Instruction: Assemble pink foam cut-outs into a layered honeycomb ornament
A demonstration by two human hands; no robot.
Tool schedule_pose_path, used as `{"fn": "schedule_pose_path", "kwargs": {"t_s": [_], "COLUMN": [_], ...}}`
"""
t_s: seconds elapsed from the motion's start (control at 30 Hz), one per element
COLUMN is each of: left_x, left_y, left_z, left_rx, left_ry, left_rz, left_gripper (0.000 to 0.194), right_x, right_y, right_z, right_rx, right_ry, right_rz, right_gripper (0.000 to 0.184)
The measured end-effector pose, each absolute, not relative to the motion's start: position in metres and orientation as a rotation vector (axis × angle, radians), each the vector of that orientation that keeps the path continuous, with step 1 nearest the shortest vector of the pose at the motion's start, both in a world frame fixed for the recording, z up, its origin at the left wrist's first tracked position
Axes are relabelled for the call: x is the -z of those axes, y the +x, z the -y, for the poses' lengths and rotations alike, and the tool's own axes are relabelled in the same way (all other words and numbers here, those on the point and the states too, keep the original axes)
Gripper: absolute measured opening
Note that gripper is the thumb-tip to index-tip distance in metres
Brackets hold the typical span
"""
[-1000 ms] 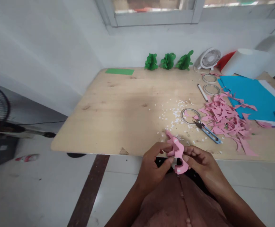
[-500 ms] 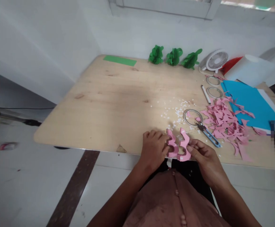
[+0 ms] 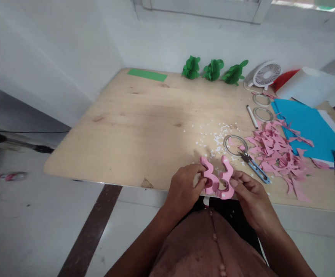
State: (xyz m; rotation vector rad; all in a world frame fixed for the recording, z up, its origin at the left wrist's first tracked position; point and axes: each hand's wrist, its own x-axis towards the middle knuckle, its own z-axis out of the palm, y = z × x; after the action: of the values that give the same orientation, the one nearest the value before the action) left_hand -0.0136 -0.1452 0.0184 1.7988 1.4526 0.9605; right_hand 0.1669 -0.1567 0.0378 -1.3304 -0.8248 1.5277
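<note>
Cutouts [image 3: 212,186], two, pink, are now showing abreast, left hand [image 3: 184,186] and right hand [image 3: 251,195] narrowly pinching one each; three ornaments [image 3: 212,70] are standing at twelve o'clock.

1. This is a paper-craft work corner in a plain indoor room; whether in a home or a small workshop, I cannot tell.
2. A wood-topped table [image 3: 138,127] fills the middle of the frame as the workbench.
3. Craft signs crowd the centre right: pink paper scraps [image 3: 272,144], blue-handled snips [image 3: 255,168], a pen [image 3: 252,116] and, further right, blue sheets [image 3: 314,123].
4. Wavy pink pieces [image 3: 227,175] at lower centre and three green paper figures [image 3: 190,68] at upper centre show handmade work.
5. White walls [image 3: 161,42], a window frame [image 3: 202,13] along the top, a small fan [image 3: 267,74] at upper right and a tiled floor [image 3: 25,231] at lower left mark the interior.
</note>
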Motion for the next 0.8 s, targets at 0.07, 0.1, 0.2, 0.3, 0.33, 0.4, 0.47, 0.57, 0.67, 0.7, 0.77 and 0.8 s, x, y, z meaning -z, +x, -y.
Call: {"fn": "schedule_pose_path", "kwargs": {"t_s": [0.07, 0.1, 0.2, 0.3, 0.33, 0.4, 0.47, 0.57, 0.67, 0.7, 0.77, 0.8], "left_x": [-0.020, -0.021, -0.022, -0.024, -0.024, -0.026, -0.028, -0.034, -0.039, -0.041, -0.044, -0.046], "left_y": [-0.013, -0.013, -0.009, -0.005, -0.004, -0.001, 0.001, 0.004, 0.006, 0.007, 0.008, 0.009], "left_z": [0.145, 0.145, 0.144, 0.145, 0.145, 0.146, 0.147, 0.149, 0.151, 0.152, 0.154, 0.154], "left_rx": [-1.001, -1.022, -1.051, -1.046, -1.044, -1.043, -1.055, -1.066, -1.051, -1.045, -1.036, -1.030], "left_ry": [1.737, 1.712, 1.640, 1.588, 1.585, 1.608, 1.645, 1.706, 1.764, 1.780, 1.809, 1.822], "left_rz": [-1.400, -1.373, -1.322, -1.318, -1.323, -1.333, -1.338, -1.336, -1.335, -1.335, -1.333, -1.331], "left_gripper": [0.021, 0.021, 0.021, 0.021, 0.021, 0.021, 0.021, 0.020, 0.019, 0.019, 0.019, 0.019], "right_x": [-0.041, -0.042, -0.043, -0.041, -0.040, -0.038, -0.037, -0.034, -0.032, -0.032, -0.032, -0.032], "right_y": [0.165, 0.165, 0.163, 0.162, 0.162, 0.163, 0.164, 0.168, 0.172, 0.174, 0.176, 0.177], "right_z": [0.157, 0.157, 0.158, 0.159, 0.160, 0.161, 0.162, 0.163, 0.165, 0.165, 0.167, 0.168], "right_rx": [-1.538, -1.543, -1.558, -1.549, -1.544, -1.539, -1.535, -1.506, -1.478, -1.476, -1.483, -1.488], "right_ry": [-1.294, -1.278, -1.240, -1.230, -1.230, -1.220, -1.208, -1.228, -1.242, -1.239, -1.225, -1.216], "right_rz": [0.812, 0.811, 0.831, 0.883, 0.900, 0.918, 0.927, 0.962, 0.985, 0.983, 0.976, 0.974], "right_gripper": [0.017, 0.016, 0.015, 0.018, 0.019, 0.020, 0.019, 0.019, 0.020, 0.020, 0.019, 0.017]}}
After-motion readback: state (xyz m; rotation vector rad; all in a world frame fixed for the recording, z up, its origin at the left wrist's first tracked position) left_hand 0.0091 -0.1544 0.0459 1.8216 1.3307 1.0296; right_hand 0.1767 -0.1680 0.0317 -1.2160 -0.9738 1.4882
